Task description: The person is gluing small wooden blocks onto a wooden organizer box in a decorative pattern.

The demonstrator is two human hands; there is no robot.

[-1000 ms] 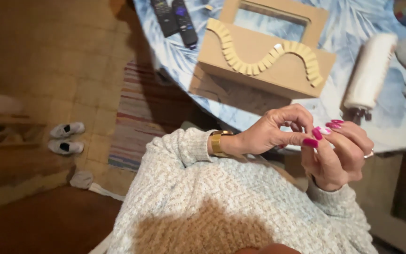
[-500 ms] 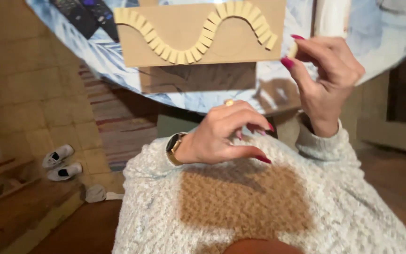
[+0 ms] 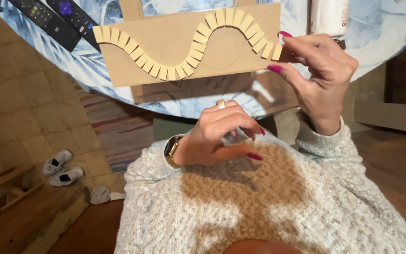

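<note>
From the head view, the right hand [image 3: 318, 77] sits in the upper right of the frame, thumb and forefinger pinched on the last small cardboard tile [image 3: 277, 51] at the right end of a wavy tile row [image 3: 189, 44]. That row is stuck to a flat cardboard box [image 3: 165, 56] lying on the round table [image 3: 95, 70] with its blue leaf-print cloth. The box's long axis runs left to right across the top of the frame, and the row snakes along it, dipping in the middle and cresting toward the right. The tile being held lies just left of the right hand's fingertips, so this hand is plainly the nearer one.

The left hand [image 3: 222, 134] rests lower, at the centre of the frame, against the knitted sweater [image 3: 259, 207]; its fingers are loosely curled and I see nothing in them (a gold watch [image 3: 171, 150] shows at the wrist). It is well apart from the box.

Two remote controls [image 3: 59, 16] lie at the upper left, a white roll [image 3: 330, 16] at the upper right, and small white shoes [image 3: 62, 167] sit on the floor at lower left.

Against the picture half a second ago, the right hand has shifted slightly left onto the end tile, while the left hand has barely moved.
</note>
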